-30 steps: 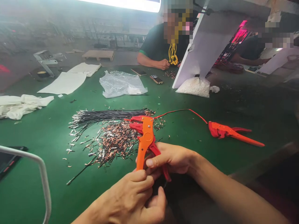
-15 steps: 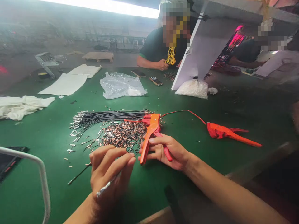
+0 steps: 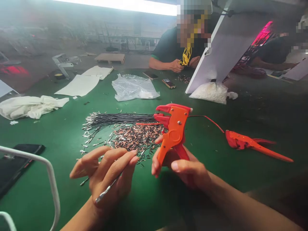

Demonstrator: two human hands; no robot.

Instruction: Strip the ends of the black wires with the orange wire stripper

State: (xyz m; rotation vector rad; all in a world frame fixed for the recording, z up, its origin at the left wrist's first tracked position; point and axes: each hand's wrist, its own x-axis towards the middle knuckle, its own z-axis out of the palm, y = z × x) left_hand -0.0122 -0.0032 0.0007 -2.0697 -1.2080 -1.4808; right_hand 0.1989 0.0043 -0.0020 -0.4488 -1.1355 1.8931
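Observation:
Between thumb and fingertips, my left hand [image 3: 108, 176] pinches a thin wire with a silvery terminal [image 3: 103, 194] at its near end. My right hand [image 3: 190, 166] is wrapped around the handles of an orange and red wire stripper [image 3: 174, 128], held upright with its jaws parted and pointing left. The wire's far end, at my left fingertips, is apart from the jaws. Behind my hands lies a bundle of black wires [image 3: 120, 118] with silvery terminals at the left. In front of it spreads a pile of short copper and black wire scraps [image 3: 137, 136].
A second wire stripper [image 3: 257, 146] lies at the right, a red cord [image 3: 214, 123] running from it. Farther back are a clear plastic bag [image 3: 134, 86], a phone [image 3: 168, 83] and a bag of white bits [image 3: 209, 91]. A white metal bar [image 3: 51, 179] curves at lower left. A person sits opposite.
My right hand has raised the wire stripper nearer and turned it, so its jaws show from the side. My left hand keeps the wire, its outer fingers now more spread. The view has shifted left.

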